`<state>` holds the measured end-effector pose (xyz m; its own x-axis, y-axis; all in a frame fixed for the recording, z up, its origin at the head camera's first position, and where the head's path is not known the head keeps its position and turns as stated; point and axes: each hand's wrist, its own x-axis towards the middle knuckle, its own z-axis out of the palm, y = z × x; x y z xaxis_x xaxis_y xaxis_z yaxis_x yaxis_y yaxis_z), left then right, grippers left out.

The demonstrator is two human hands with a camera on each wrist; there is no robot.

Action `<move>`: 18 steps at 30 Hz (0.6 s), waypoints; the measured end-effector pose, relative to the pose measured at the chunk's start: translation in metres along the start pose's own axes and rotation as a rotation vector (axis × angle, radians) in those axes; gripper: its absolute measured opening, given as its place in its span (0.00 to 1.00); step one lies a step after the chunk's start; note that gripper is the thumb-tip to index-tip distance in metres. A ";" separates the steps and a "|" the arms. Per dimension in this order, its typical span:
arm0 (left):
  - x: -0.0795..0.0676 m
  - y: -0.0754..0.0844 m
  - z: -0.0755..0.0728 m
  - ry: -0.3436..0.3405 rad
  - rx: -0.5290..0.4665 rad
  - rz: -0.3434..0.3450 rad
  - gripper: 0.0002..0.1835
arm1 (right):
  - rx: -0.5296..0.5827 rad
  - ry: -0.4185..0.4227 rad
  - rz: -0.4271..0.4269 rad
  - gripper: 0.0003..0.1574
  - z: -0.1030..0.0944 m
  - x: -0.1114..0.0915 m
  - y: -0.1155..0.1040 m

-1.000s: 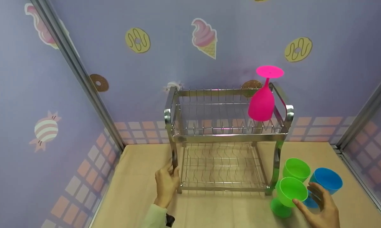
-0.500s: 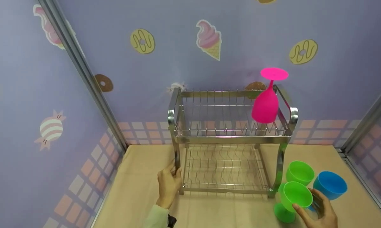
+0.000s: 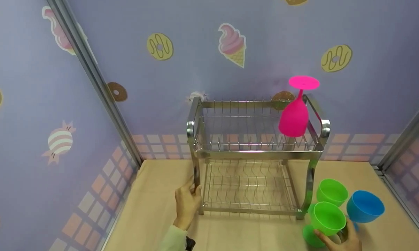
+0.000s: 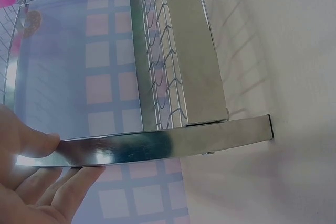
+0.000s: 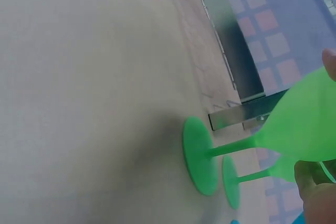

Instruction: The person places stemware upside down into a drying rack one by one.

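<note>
My left hand [image 3: 188, 205] grips the left front post of a two-tier metal dish rack [image 3: 254, 154], thumb on one side and fingers on the other, as the left wrist view shows. Around the bowl of the nearer green goblet [image 3: 329, 219] closes my right hand [image 3: 345, 237]; thumb and fingers lie on opposite sides. This goblet's foot [image 5: 200, 156] stands on the table. Just behind it is a second green goblet [image 3: 332, 191], upright. A blue goblet [image 3: 365, 206] stands to the right. Upside down on the rack's upper right side sits a pink goblet [image 3: 294, 118].
The rack's lower wire tier [image 3: 251, 184] is just above the cloth-covered table [image 3: 244, 230]. Patterned walls [image 3: 258, 42] enclose the back and sides, with a metal corner post [image 3: 101, 83] at the left.
My right hand has moved left from beside the blue goblet and closed on the nearer green goblet's bowl. My left hand keeps its grip on the rack. The head view has shifted slightly.
</note>
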<state>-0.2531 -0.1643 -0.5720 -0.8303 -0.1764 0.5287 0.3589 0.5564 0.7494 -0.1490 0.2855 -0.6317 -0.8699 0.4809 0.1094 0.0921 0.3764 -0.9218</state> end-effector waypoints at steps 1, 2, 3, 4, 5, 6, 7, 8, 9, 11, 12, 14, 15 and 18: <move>0.000 0.000 0.000 -0.003 -0.001 -0.002 0.20 | 0.008 -0.006 -0.013 0.64 0.001 0.000 0.001; -0.001 0.001 0.000 -0.007 -0.003 -0.006 0.20 | 0.016 -0.011 -0.024 0.63 0.002 0.000 0.003; -0.001 0.001 0.000 -0.010 -0.004 -0.008 0.21 | 0.021 -0.022 -0.029 0.62 0.003 0.000 0.004; -0.001 0.001 0.000 -0.011 -0.011 -0.010 0.22 | 0.016 -0.032 -0.026 0.62 0.003 0.000 0.005; -0.001 0.002 0.000 -0.013 -0.016 -0.020 0.23 | 0.017 -0.040 -0.025 0.62 0.004 0.000 0.005; -0.001 0.002 0.000 -0.014 -0.017 -0.020 0.23 | 0.009 -0.044 -0.022 0.63 0.005 0.000 0.006; -0.001 0.002 0.000 -0.014 -0.018 -0.018 0.23 | 0.000 -0.049 -0.015 0.63 0.005 0.000 0.006; -0.001 0.002 0.000 -0.012 -0.023 -0.014 0.22 | 0.001 -0.051 -0.011 0.63 0.006 0.001 0.007; -0.001 0.002 0.001 -0.007 -0.029 -0.010 0.22 | 0.006 -0.053 -0.009 0.64 0.006 0.001 0.008; -0.001 0.002 0.001 -0.002 -0.032 -0.001 0.22 | 0.017 -0.050 -0.009 0.63 0.008 0.001 0.009; 0.000 0.002 0.001 0.001 -0.029 0.007 0.21 | 0.019 -0.050 -0.003 0.64 0.008 0.001 0.010; 0.000 0.001 0.001 0.007 -0.022 0.014 0.21 | 0.021 -0.050 0.021 0.64 0.008 0.000 0.011; 0.000 0.001 0.001 0.010 -0.017 0.015 0.21 | 0.018 -0.052 0.035 0.65 0.007 0.000 0.012; -0.001 -0.001 0.001 0.015 -0.007 0.014 0.19 | 0.007 -0.059 0.076 0.66 0.006 0.000 0.013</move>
<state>-0.2532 -0.1642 -0.5732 -0.8184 -0.1808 0.5455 0.3739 0.5532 0.7444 -0.1512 0.2856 -0.6455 -0.8878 0.4600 0.0169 0.1558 0.3349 -0.9293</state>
